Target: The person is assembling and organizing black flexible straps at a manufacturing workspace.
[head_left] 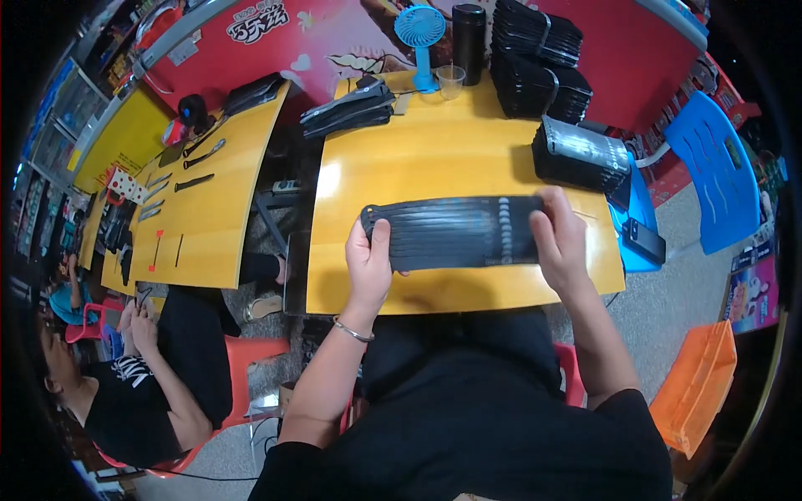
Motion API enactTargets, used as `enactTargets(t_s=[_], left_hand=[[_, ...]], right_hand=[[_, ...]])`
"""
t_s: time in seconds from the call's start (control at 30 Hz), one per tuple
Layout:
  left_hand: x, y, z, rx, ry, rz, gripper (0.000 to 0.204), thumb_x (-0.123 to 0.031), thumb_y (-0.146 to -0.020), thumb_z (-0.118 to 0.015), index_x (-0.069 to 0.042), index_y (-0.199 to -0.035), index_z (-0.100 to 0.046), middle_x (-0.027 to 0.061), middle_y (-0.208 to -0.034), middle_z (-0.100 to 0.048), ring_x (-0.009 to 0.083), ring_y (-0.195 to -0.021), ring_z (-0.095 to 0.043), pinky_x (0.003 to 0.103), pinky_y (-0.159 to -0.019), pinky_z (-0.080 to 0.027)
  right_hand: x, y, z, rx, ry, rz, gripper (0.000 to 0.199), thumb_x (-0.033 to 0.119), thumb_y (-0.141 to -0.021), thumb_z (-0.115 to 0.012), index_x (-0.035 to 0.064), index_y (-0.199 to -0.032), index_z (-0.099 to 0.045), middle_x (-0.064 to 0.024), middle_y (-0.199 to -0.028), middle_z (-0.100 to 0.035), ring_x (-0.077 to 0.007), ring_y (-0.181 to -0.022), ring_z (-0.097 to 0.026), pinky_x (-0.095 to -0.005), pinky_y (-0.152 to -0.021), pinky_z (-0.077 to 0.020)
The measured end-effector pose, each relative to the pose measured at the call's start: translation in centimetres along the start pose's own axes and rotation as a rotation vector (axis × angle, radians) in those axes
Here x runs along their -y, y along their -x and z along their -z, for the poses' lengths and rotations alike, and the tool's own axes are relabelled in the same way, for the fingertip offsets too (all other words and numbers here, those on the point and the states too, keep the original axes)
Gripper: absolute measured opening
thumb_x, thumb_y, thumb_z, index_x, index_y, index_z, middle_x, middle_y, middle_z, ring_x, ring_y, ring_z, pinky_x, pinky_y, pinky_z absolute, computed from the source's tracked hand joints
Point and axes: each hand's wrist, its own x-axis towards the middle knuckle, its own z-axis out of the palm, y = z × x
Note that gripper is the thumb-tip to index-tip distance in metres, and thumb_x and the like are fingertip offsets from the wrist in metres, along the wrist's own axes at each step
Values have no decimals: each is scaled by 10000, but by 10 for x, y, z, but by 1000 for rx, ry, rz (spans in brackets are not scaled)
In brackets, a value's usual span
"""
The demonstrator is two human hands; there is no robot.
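Note:
I hold a fanned row of black socks (455, 232) flat above the yellow table (434, 159). My left hand (370, 265) grips the left end of the row, thumb on top. The right end is pinched by my right hand (558, 238). A bracelet sits on my left wrist. Just beyond my right hand lies a wrapped bundle of black socks (581, 154), and taller tied stacks of black socks (535, 58) stand at the table's far right corner.
At the far edge stand a blue hand fan (420, 33), a clear cup (450, 80), a black bottle (469, 33) and a dark pile (349, 107). A second yellow table (213, 188) lies left, where another person (134, 376) sits. Blue chairs (714, 167) and an orange crate (695, 386) are right.

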Motion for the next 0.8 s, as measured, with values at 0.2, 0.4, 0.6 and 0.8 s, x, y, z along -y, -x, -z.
enactTargets(t_s=[0.2, 0.4, 0.6, 0.8], left_hand=[[25, -56, 4, -78, -283, 65, 317, -340, -1018, -406, -46, -977, -518, 2, -704, -575, 79, -480, -532, 208, -366, -411], [56, -109, 32, 68, -1243, -91, 414, -369, -981, -463, -27, -1212, -497, 188, -1110, -578, 333, -956, -571, 444, -840, -459], [53, -130, 5, 487, -1502, -353, 599, -364, -901, -565, -155, -1432, -385, 184, -1503, -288, 361, -1400, -240, 556, -1110, -196], [74, -135, 17, 603, -1518, -300, 556, -376, -906, -554, -211, -1418, -416, 131, -1494, -329, 325, -1367, -310, 542, -1093, -228]], right_hand=[[-64, -66, -56, -45, -85, -52, 194, 183, -933, -584, 3, -993, -546, -179, -763, -644, -311, -692, -660, -346, -611, -481], [-116, -102, -86, 91, 588, 58, 572, 347, -840, -660, 132, -1331, -459, -151, -1309, -519, -300, -1195, -504, -435, -938, -445], [-124, -96, -119, 392, 642, 306, 689, 519, -868, -549, 159, -1430, -379, -149, -1465, -362, -298, -1393, -283, -545, -1115, -200], [-127, -105, -123, 482, 622, 340, 584, 467, -889, -546, 108, -1346, -486, -162, -1398, -451, -319, -1313, -405, -503, -1082, -286]])
